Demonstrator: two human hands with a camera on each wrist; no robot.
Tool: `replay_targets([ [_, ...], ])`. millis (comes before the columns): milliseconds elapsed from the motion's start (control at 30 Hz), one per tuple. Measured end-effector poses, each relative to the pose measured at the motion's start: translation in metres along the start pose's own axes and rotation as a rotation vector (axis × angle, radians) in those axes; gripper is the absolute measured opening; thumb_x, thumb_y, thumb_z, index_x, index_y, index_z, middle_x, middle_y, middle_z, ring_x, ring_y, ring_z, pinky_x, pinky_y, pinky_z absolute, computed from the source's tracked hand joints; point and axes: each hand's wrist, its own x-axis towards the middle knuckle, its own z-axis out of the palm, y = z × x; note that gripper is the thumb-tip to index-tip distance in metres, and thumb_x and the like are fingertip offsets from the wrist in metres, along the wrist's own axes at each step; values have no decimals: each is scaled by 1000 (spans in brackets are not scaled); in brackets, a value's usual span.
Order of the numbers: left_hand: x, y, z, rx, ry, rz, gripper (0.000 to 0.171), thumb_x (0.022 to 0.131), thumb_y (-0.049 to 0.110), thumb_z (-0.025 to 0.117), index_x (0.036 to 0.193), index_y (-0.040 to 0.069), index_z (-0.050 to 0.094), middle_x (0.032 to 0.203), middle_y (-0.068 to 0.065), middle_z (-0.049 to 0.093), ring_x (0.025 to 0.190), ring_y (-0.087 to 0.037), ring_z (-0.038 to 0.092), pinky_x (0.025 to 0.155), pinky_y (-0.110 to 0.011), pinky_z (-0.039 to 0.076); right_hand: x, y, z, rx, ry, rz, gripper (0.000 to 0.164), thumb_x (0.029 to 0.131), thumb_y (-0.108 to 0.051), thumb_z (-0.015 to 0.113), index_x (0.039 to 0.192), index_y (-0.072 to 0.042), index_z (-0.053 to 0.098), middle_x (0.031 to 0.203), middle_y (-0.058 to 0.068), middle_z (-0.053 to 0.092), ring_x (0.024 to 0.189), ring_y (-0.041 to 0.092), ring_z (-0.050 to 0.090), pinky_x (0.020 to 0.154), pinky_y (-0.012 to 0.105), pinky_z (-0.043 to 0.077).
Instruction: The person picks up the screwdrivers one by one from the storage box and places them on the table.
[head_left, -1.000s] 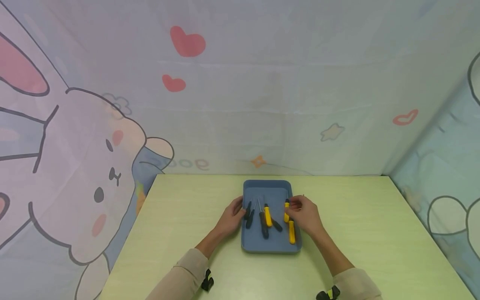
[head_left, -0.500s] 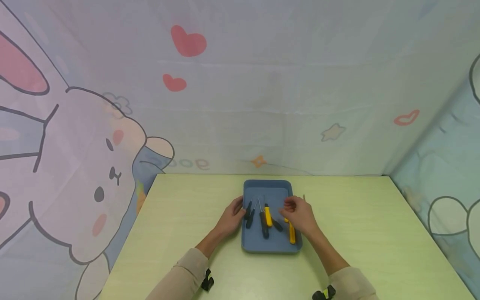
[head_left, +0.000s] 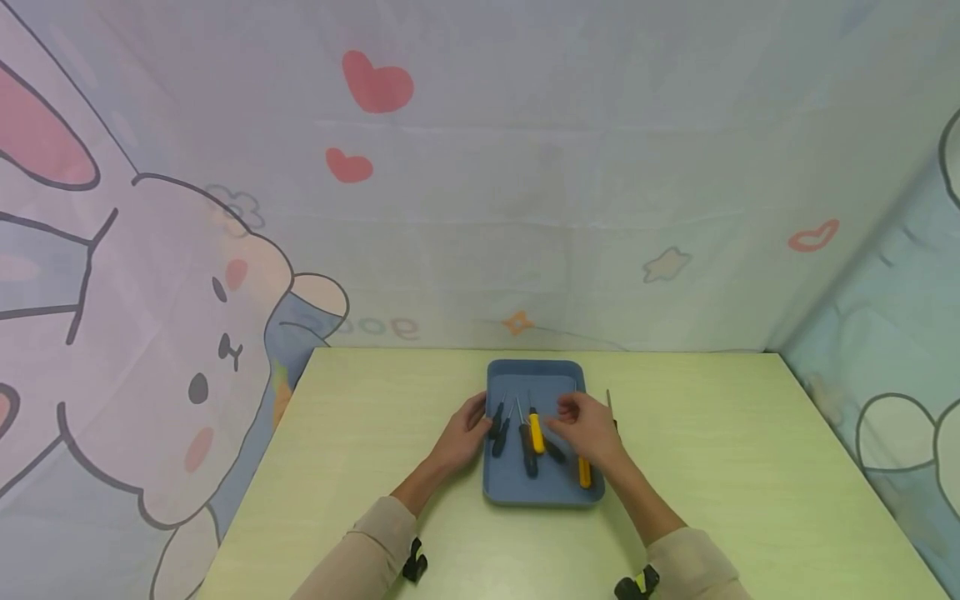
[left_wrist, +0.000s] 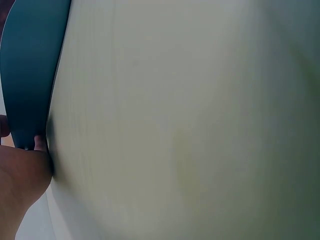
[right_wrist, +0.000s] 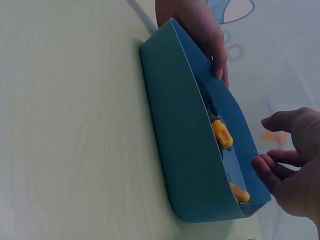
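Note:
A blue-grey tray [head_left: 534, 367] holds several screwdrivers. My left hand [head_left: 461, 437] grips its left wall, thumb over the rim and fingers outside. Above the tray's right half, my right hand [head_left: 588, 429] has its fingers parted with nothing between them, as the right wrist view shows. Nearest its fingertips lies a yellow-handled screwdriver [head_left: 537, 435]. Beside that are a black-handled screwdriver [head_left: 528, 454] and a short dark handle [head_left: 554, 452]. Two small black screwdrivers [head_left: 500, 440] lie near my left thumb. Another yellow handle [head_left: 584, 473] shows below my right hand, which hides part of the tray.
On the pale table [head_left: 712, 467], a thin metal shaft [head_left: 609, 402] lies right of the tray, partly hidden by my right hand. Behind the table hangs a printed cloth [head_left: 555, 208] with hearts and a rabbit.
My right hand has let go of a yellow-handled screwdriver at the tray's right side and moved left over the tray, uncovering the metal shaft on the table. My left hand stays put.

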Motion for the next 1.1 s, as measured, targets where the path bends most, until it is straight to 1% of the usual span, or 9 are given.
replay_targets([
  [133, 0, -1, 0, 4, 2, -10, 56, 110, 4, 46, 162, -7, 30, 167, -28, 34, 154, -41, 35, 126, -49, 32, 1, 0, 4, 1, -10, 2, 42, 94, -16, 81, 126, 8, 68, 112, 17, 72, 99, 30, 71, 90, 46, 62],
  [233, 0, -1, 0, -1, 0, -6, 56, 110, 3, 46, 162, -8, 29, 167, -28, 34, 154, -42, 34, 126, -49, 32, 2, 0, 6, 7, -19, -2, 41, 94, -15, 81, 124, 9, 68, 112, 19, 72, 98, 29, 70, 88, 46, 62],
  [467, -1, -1, 0, -6, -2, 2, 56, 110, 4, 47, 162, -7, 30, 167, -28, 34, 155, -41, 34, 127, -49, 31, 3, 0, 12, -11, -16, 5, 40, 91, -18, 82, 121, 6, 70, 107, 14, 73, 95, 26, 70, 86, 44, 62],
  [700, 0, 0, -1, -25, 0, 11, 56, 109, 3, 47, 162, -8, 30, 166, -29, 34, 155, -43, 34, 127, -51, 30, 3, 0, 17, -12, -29, 4, 41, 91, -17, 82, 122, 7, 70, 107, 14, 74, 95, 26, 71, 86, 45, 63],
  [900, 0, 0, 0, -19, 0, 0, 56, 110, 3, 47, 162, -7, 30, 167, -28, 34, 155, -42, 34, 127, -50, 31, 2, 1, 21, -26, -29, -14, 38, 90, -16, 82, 118, 7, 70, 104, 13, 74, 94, 26, 70, 86, 46, 62],
  [1100, 0, -1, 0, -11, 2, -3, 56, 109, 3, 46, 162, -7, 30, 166, -28, 34, 154, -43, 34, 126, -50, 31, 2, 0, 23, -53, -16, -24, 34, 89, -16, 84, 114, 5, 71, 99, 11, 73, 91, 25, 70, 84, 45, 62],
])
